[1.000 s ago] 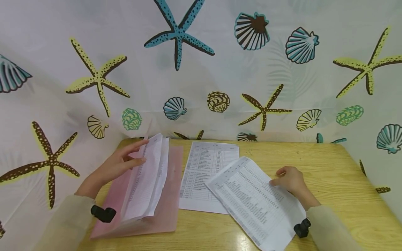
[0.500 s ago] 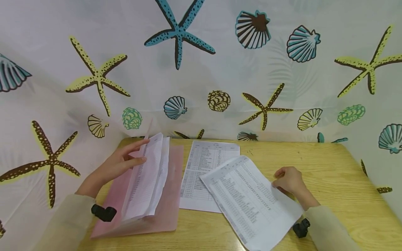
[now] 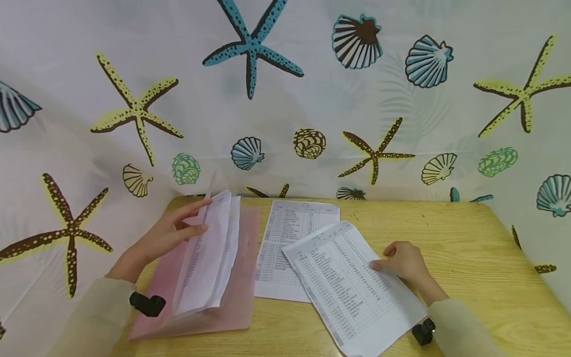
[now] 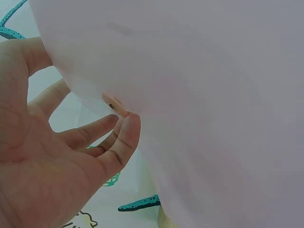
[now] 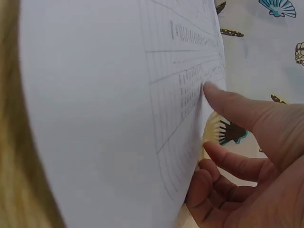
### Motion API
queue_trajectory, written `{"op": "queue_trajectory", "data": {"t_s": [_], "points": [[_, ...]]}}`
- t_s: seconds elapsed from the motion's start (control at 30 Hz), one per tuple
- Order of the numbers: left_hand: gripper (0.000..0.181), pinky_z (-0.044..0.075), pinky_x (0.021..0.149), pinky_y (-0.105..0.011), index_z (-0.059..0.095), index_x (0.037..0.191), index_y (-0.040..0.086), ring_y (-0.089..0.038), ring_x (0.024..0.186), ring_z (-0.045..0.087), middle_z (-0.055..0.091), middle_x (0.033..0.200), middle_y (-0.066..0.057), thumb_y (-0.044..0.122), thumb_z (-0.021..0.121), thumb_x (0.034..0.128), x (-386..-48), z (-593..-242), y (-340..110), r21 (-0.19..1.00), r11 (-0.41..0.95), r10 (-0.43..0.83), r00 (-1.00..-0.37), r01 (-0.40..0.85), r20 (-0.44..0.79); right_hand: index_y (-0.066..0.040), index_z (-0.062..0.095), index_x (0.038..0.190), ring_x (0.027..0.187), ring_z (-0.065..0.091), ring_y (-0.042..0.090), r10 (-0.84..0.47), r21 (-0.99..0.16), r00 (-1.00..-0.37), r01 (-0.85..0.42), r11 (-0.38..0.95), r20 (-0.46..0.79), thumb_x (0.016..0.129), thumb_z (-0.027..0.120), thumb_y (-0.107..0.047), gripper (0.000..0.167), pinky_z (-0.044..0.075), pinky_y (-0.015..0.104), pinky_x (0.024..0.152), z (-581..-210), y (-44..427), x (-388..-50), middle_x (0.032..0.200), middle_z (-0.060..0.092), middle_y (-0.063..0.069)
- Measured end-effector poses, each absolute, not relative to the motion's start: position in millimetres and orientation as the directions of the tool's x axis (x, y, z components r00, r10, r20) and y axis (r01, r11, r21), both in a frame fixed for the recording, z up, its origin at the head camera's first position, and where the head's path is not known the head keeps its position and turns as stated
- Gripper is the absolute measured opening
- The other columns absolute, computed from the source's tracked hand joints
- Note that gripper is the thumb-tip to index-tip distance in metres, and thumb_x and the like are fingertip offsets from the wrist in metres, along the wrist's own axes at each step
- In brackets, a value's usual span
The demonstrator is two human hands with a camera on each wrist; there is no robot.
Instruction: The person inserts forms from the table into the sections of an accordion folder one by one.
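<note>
My left hand [image 3: 167, 237] holds up the cover of a pink translucent document folder [image 3: 243, 292] by its edge. Several printed sheets [image 3: 211, 248] stand tilted against that cover. In the left wrist view a round snap button [image 4: 115, 104] on the cover lies beside my fingertips [image 4: 131, 124]. My right hand [image 3: 405, 262] pinches the right edge of a printed sheet [image 3: 352, 292], thumb on top, other fingers at the edge and underneath. That sheet slants over another printed sheet [image 3: 281, 287] lying flat right of the folder.
Everything lies on a wooden table [image 3: 473, 258]. A white curtain [image 3: 285, 104] printed with starfish and shells hangs behind it and at both sides. Black wrist cameras [image 3: 147, 303] sit at both cuffs.
The sheet in my right hand has shifted left and straightened a little. My right hand has moved slightly left with it. The left hand and folder stay where they were.
</note>
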State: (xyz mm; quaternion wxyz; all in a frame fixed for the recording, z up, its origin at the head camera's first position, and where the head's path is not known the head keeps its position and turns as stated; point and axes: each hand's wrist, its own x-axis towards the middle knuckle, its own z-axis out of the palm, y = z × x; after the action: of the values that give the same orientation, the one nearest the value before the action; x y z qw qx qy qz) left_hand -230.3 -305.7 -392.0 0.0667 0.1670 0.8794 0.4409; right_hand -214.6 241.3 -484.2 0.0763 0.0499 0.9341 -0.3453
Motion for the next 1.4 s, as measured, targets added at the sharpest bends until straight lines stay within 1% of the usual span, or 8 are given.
{"op": "queue_trajectory", "data": {"t_s": [0.23, 0.57, 0.7, 0.87, 1.03, 1.13, 1.27, 1.4], "points": [[0.066, 0.053, 0.086, -0.032, 0.036, 0.165, 0.018, -0.037, 0.115, 0.06, 0.032, 0.165, -0.024, 0.023, 0.063, 0.1047, -229.6, -393.8, -306.5, 0.8, 0.553, 0.35, -0.936, 0.231, 0.028, 0.003, 0.072, 0.09, 0.07, 0.061, 0.022, 0.076, -0.652, -0.985, 0.16, 0.741, -0.156, 0.083, 0.089, -0.015, 0.026, 0.049, 0.03, 0.06, -485.0, 229.9, -210.4, 0.085, 0.07, 0.015], [0.066, 0.053, 0.086, -0.032, 0.037, 0.164, 0.018, -0.037, 0.114, 0.06, 0.033, 0.164, -0.024, 0.024, 0.064, 0.1047, -228.9, -391.8, -305.7, 0.798, 0.56, 0.345, -0.938, 0.224, 0.021, -0.002, 0.069, 0.079, 0.068, 0.058, 0.019, 0.045, -0.633, -0.996, 0.085, 0.769, -0.079, 0.086, 0.081, -0.009, 0.015, 0.044, 0.029, 0.06, -484.2, 226.9, -211.3, 0.075, 0.066, 0.008], [0.066, 0.053, 0.087, -0.033, 0.037, 0.164, 0.018, -0.037, 0.115, 0.06, 0.033, 0.165, -0.024, 0.024, 0.064, 0.1047, -228.1, -390.2, -305.9, 0.796, 0.564, 0.34, -0.94, 0.221, 0.02, 0.001, 0.069, 0.089, 0.072, 0.061, 0.021, 0.041, -0.659, -0.995, 0.093, 0.746, -0.094, 0.087, 0.081, -0.01, 0.016, 0.046, 0.03, 0.062, -478.1, 231.6, -215.5, 0.083, 0.069, 0.013], [0.067, 0.053, 0.087, -0.034, 0.036, 0.165, 0.018, -0.037, 0.116, 0.059, 0.034, 0.165, -0.024, 0.025, 0.064, 0.1044, -227.1, -389.6, -306.7, 0.792, 0.571, 0.331, -0.943, 0.215, 0.017, 0.008, 0.069, 0.114, 0.08, 0.066, 0.024, 0.016, -0.689, -0.981, 0.147, 0.71, -0.192, 0.088, 0.08, -0.012, 0.035, 0.053, 0.032, 0.068, -470.7, 238.5, -220.6, 0.101, 0.072, 0.021], [0.067, 0.053, 0.087, -0.034, 0.036, 0.165, 0.017, -0.038, 0.117, 0.059, 0.033, 0.165, -0.024, 0.024, 0.064, 0.1043, -227.3, -390.4, -307.4, 0.793, 0.567, 0.337, -0.941, 0.222, 0.022, 0.008, 0.071, 0.117, 0.086, 0.064, 0.025, -0.011, -0.674, -0.96, 0.188, 0.714, -0.279, 0.093, 0.075, -0.013, 0.032, 0.053, 0.032, 0.071, -466.8, 245.8, -222.9, 0.106, 0.07, 0.02], [0.067, 0.053, 0.087, -0.033, 0.036, 0.165, 0.018, -0.038, 0.117, 0.059, 0.033, 0.165, -0.024, 0.025, 0.064, 0.1044, -227.8, -390.2, -308.1, 0.792, 0.568, 0.339, -0.94, 0.223, 0.022, 0.007, 0.069, 0.118, 0.081, 0.065, 0.022, -0.031, -0.68, -0.941, 0.221, 0.699, -0.338, 0.096, 0.071, -0.012, 0.029, 0.055, 0.032, 0.067, -465.3, 249.0, -222.7, 0.103, 0.07, 0.017], [0.067, 0.052, 0.088, -0.034, 0.036, 0.165, 0.019, -0.039, 0.118, 0.058, 0.033, 0.165, -0.024, 0.025, 0.064, 0.1044, -227.5, -388.8, -307.6, 0.791, 0.573, 0.336, -0.942, 0.215, 0.013, 0.007, 0.068, 0.119, 0.073, 0.066, 0.018, -0.063, -0.732, -0.923, 0.258, 0.631, -0.38, 0.098, 0.069, -0.009, 0.027, 0.055, 0.031, 0.063, -464.1, 251.7, -223.0, 0.096, 0.071, 0.013], [0.068, 0.051, 0.089, -0.038, 0.036, 0.165, 0.019, -0.039, 0.12, 0.058, 0.033, 0.166, -0.024, 0.026, 0.064, 0.1043, -227.1, -388.4, -306.9, 0.788, 0.579, 0.332, -0.943, 0.208, 0.005, 0.008, 0.066, 0.123, 0.075, 0.068, 0.017, -0.097, -0.8, -0.918, 0.28, 0.531, -0.385, 0.098, 0.069, -0.009, 0.03, 0.057, 0.031, 0.065, -463.6, 252.0, -224.8, 0.096, 0.073, 0.012]]}}
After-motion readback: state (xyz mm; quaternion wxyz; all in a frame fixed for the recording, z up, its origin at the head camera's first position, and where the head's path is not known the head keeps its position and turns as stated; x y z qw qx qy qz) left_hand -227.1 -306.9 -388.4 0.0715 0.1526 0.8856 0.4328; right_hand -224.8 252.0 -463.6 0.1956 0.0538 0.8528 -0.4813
